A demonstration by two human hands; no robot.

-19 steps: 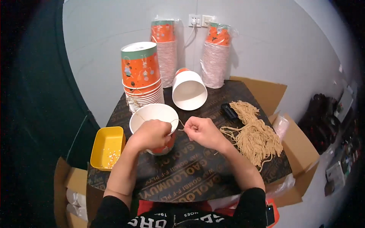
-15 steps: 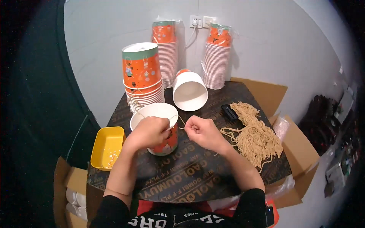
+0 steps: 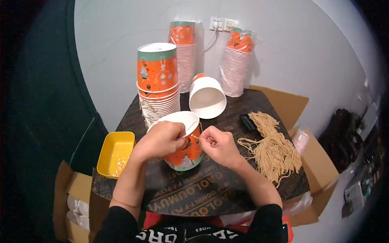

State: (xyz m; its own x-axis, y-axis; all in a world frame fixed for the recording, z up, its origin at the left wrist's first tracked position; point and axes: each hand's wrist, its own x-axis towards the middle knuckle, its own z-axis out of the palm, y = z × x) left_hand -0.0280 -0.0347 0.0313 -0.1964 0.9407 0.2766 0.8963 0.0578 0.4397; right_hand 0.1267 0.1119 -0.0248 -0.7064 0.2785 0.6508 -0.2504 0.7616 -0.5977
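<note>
One orange paper bucket, white inside, sits near the middle of the table, its mouth up and its body seeming to lean a little. The left hand curls over the near side of its rim; whether that grip closes on the rim, the cord or both, I cannot tell. The right hand, just beside the wall, has its grip pinched on a thin tan cord that arcs at the rim. Good handling here probably calls for the left hand to brace the bucket against swivelling, while the right pinches close to the rim and draws gently; a hard tug could crease the paper.
</note>
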